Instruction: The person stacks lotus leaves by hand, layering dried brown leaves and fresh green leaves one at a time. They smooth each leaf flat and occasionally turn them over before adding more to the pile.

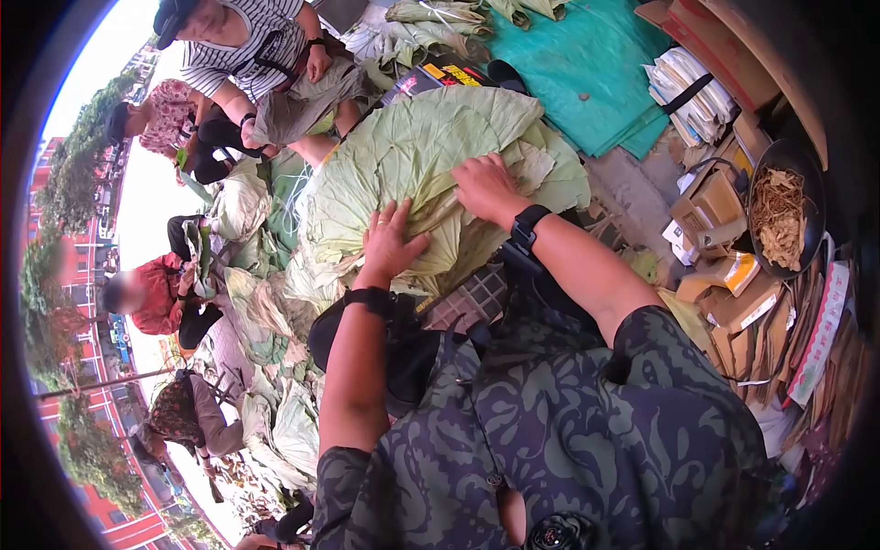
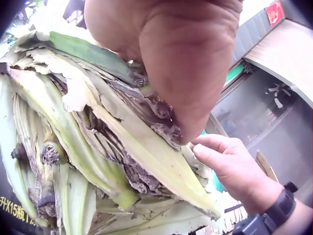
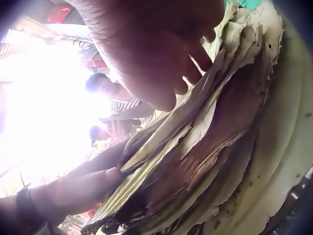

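A stack of big pale-green dried lotus leaves [image 1: 403, 147] lies in front of me, wide and layered, its folded edges toward my body. My left hand [image 1: 394, 246] rests on the near left part of the stack, fingers spread over the top leaf. Farther right, my right hand [image 1: 488, 191] has its fingers bent on the leaf, and the left wrist view shows its thumb and forefinger pinching a leaf edge. Brown, crinkled folds [image 3: 220, 117] show between the layers in the right wrist view. Cut stem ends [image 2: 51, 152] stick out of the leaves in the left wrist view.
Across from me a person in a striped top [image 1: 247, 46] handles a leaf. A green sheet [image 1: 577, 73] lies beyond the stack. At right are a pan of brown scraps [image 1: 779, 220] and flattened cardboard [image 1: 747, 302]. More people and leaf heaps [image 1: 284, 422] are at left.
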A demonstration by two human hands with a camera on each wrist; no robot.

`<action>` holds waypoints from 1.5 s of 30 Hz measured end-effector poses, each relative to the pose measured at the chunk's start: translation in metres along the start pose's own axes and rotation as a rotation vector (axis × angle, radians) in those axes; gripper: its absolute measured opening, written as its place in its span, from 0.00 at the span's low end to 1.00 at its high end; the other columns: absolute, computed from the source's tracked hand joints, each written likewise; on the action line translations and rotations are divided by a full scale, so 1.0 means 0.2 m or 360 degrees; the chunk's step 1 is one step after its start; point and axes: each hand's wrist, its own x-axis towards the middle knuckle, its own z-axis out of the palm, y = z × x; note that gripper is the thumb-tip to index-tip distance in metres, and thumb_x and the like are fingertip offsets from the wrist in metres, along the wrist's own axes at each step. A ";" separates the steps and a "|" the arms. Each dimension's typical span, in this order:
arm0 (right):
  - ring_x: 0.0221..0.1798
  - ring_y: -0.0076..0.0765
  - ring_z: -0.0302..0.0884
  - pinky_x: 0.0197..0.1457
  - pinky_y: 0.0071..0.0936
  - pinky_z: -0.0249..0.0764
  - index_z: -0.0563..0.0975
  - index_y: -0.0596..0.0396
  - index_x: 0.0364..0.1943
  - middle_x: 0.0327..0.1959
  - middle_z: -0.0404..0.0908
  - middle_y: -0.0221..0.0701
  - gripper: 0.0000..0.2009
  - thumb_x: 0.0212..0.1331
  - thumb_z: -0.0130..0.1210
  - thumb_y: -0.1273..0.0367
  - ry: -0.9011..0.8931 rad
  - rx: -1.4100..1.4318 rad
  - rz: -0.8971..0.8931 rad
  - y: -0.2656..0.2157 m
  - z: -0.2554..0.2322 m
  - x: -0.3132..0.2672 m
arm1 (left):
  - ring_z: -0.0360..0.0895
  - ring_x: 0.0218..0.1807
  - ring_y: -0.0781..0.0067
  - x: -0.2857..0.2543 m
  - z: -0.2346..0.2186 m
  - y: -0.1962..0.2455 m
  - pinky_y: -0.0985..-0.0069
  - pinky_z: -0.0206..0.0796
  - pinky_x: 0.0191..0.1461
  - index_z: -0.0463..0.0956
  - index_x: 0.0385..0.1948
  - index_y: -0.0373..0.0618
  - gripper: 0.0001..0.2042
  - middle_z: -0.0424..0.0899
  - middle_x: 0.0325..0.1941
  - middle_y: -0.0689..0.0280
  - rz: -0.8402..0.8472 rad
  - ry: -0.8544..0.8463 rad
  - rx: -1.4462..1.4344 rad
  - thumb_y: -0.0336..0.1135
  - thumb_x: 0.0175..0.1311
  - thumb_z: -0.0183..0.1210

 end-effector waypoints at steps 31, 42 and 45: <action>0.39 0.47 0.74 0.41 0.39 0.72 0.75 0.51 0.38 0.36 0.75 0.37 0.15 0.45 0.56 0.61 -0.0065 0.0172 -0.0455 -0.25 -0.21 0.56 | 0.53 0.66 0.44 -0.06 -0.15 -0.04 0.54 0.46 0.65 0.67 0.56 0.52 0.30 0.61 0.64 0.52 0.0006 0.0206 -0.0337 0.55 0.50 0.58; 0.46 0.47 0.73 0.48 0.42 0.69 0.71 0.52 0.42 0.41 0.76 0.37 0.19 0.44 0.58 0.61 0.0109 -0.0332 -0.0513 -0.65 0.29 1.21 | 0.48 0.67 0.39 -0.03 -0.12 -0.24 0.42 0.39 0.64 0.61 0.60 0.50 0.33 0.54 0.66 0.47 -0.0158 0.0003 -0.0433 0.60 0.56 0.49; 0.34 0.46 0.78 0.36 0.42 0.73 0.76 0.53 0.30 0.30 0.80 0.37 0.10 0.51 0.53 0.62 -0.0032 -0.0487 -0.0388 -0.70 0.30 1.24 | 0.50 0.66 0.40 -0.05 -0.14 -0.27 0.46 0.39 0.65 0.67 0.56 0.47 0.28 0.57 0.64 0.46 -0.0197 0.0165 -0.0539 0.52 0.55 0.55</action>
